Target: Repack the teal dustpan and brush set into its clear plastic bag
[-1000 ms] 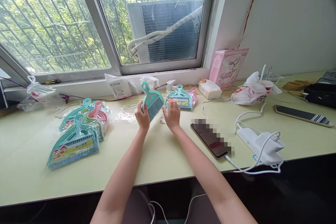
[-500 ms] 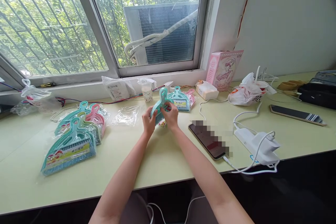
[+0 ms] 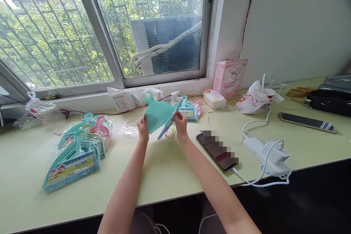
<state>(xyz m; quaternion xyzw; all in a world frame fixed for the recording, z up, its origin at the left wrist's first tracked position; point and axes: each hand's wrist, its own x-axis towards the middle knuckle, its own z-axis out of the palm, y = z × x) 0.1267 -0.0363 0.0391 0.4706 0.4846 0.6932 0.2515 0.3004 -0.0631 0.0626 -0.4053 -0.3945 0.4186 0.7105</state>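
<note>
L. hand (image 3: 143,130) grips the lower edge of a flat teal plastic dustpan (image 3: 157,114) w/ ring handle, held tilted above the pale green tabletop (image 3: 164,168). R. hand (image 3: 181,126) pinches a thin teal brush (image 3: 169,120), seen edge-on, touching the pan's right side. Left of centre — clear plastic bags (image 3: 79,146) holding teal and pink pan-and-brush sets, glossy, crinkled. Behind the hands, another bagged set (image 3: 189,108). Dark smartphone (image 3: 216,150) lies near r. forearm, cable attached.
</note>
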